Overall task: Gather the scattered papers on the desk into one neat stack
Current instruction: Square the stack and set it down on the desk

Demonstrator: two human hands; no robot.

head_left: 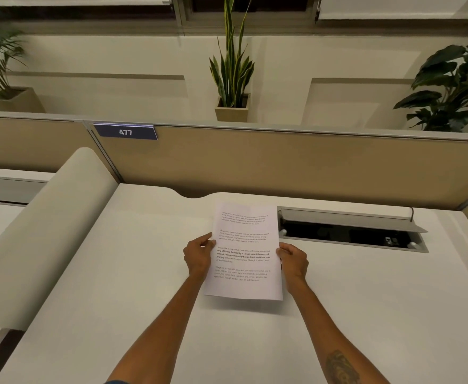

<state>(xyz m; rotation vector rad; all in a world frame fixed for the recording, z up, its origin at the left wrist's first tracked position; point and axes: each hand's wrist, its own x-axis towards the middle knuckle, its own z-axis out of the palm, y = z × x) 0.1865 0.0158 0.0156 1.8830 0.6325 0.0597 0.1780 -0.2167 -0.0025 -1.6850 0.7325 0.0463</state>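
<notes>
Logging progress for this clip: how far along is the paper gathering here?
Nearly finished, it seems. No loose sheets show on the white desk. The left hand and right hand grip the side edges of the white printed paper stack. What remains is squaring it and laying it flat.

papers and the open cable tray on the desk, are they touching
Cannot tell. In the head view the papers' right edge overlaps the cable tray's left end, but the sheets look lifted.
</notes>
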